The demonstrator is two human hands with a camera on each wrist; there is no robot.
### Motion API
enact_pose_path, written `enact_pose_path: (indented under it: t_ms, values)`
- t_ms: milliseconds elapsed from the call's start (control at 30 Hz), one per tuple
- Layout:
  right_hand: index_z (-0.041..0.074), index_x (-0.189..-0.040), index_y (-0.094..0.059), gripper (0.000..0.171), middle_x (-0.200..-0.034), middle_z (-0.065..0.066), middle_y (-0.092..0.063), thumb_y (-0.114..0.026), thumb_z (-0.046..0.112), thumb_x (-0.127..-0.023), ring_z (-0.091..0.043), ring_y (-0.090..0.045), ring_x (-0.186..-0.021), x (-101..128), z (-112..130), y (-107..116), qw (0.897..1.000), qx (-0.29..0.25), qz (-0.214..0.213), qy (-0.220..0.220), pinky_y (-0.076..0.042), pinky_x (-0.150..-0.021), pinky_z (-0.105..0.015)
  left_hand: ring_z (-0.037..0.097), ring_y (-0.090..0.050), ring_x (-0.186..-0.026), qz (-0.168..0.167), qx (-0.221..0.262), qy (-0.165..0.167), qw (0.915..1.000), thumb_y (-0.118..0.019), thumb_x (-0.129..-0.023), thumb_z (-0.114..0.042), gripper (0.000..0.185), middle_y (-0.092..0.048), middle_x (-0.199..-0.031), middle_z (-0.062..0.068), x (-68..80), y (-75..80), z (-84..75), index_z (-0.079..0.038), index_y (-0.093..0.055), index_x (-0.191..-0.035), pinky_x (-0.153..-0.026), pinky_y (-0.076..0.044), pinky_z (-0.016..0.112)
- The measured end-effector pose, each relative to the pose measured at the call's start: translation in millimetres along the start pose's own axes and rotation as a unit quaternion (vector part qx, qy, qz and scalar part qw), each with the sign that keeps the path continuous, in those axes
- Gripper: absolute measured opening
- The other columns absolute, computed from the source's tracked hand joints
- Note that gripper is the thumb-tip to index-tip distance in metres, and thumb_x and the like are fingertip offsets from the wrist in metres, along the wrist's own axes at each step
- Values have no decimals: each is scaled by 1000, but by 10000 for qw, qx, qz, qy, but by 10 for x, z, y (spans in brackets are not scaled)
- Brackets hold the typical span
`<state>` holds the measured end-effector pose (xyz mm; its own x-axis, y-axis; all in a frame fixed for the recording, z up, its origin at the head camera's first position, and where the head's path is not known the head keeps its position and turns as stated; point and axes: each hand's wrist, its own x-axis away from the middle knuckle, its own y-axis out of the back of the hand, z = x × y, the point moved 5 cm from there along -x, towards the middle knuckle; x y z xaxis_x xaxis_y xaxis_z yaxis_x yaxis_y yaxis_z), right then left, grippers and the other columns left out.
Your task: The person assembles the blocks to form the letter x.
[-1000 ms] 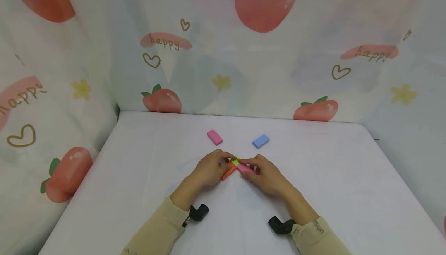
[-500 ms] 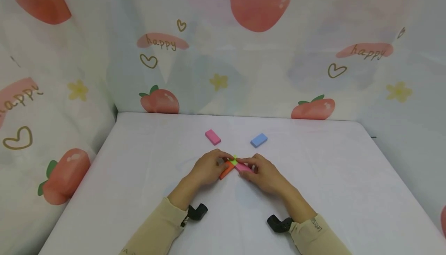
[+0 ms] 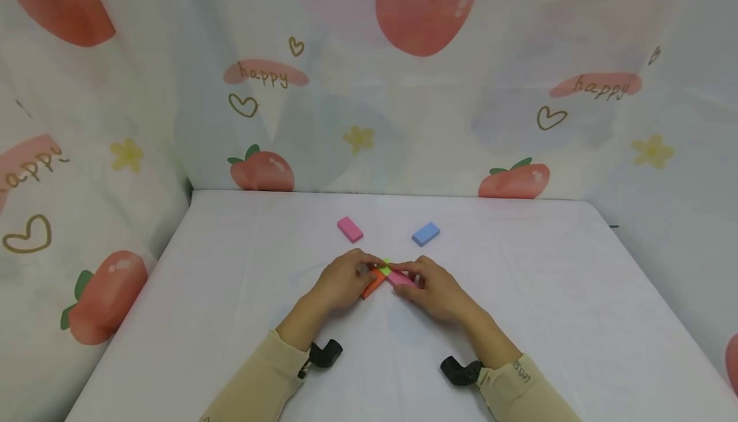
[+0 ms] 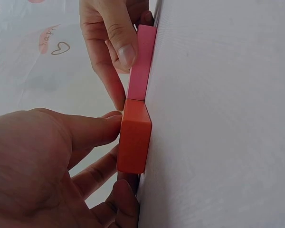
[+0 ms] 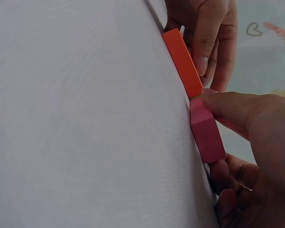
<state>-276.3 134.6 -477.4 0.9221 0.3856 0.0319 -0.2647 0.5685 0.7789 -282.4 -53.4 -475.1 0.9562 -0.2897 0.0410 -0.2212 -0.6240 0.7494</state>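
My left hand (image 3: pixel 341 281) holds an orange block (image 3: pixel 373 285), with the thumb on one side and fingers behind it. A pink block (image 3: pixel 401 280) is between the thumb and fingers of my right hand (image 3: pixel 436 291). The two blocks meet at their near ends, forming an angle on the table, as the left wrist view shows with the orange block (image 4: pixel 134 142) touching the pink one. A yellow-green piece (image 3: pixel 385 269) shows behind that joint, partly covered by both index fingers. In the right wrist view, fingers curl behind the pink block (image 5: pixel 207 135).
Behind the hands, a loose pink block (image 3: pixel 350 229) lies left and a light blue block (image 3: pixel 426 234) lies right. All rest on a white-covered table (image 3: pixel 230 249). A patterned cloth (image 3: pixel 438 121) rises along the table's back and left. Black wrist cameras project inward from both sleeves.
The whole head view has shifted slightly, so everything sits a little farther left. Both hands stay on the same blocks, with no clear movement between hands and blocks.
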Motion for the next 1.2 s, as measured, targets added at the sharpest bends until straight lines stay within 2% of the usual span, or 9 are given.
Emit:
enact_pose_path:
  t_ms: [200,633,833,1200]
  values:
    - [38,-128,-60,41,-92,5,-52,-70,37,-88,-12,-48,-77,-2,3,0,10000,34,4,28,-39,-64,-27,12,-53,-81,-3,46,19,10000,-63,-94,-27,24,-62,-107,-10,0,8,10,-33,-68,-116,-69,-43,28]
    - [35,-130,-59,42,-90,6,-52,-69,38,-89,-12,-48,-76,-4,11,20,9998,74,-72,154,-39,-63,-26,13,-53,-85,39,121,56,9999,-63,-94,-26,23,-62,-109,-9,-13,23,-5,-32,-69,-116,-72,-43,29]
    - [36,-130,-58,42,-90,6,-53,-69,37,-89,-12,-50,-75,1,4,33,9997,-122,-131,143,-41,-62,-25,13,-53,-85,54,207,88,9997,-63,-94,-25,23,-63,-109,-7,5,18,-18,-32,-69,-115,-72,-44,30]
    - [32,-128,-61,39,-96,3,-57,-68,36,-90,-15,-53,-79,-4,-30,85,9982,-537,-215,-140,-46,-64,-28,14,-52,-78,96,234,64,9997,-63,-94,-26,23,-62,-108,-8,-1,15,-9,-33,-69,-115,-68,-43,29]
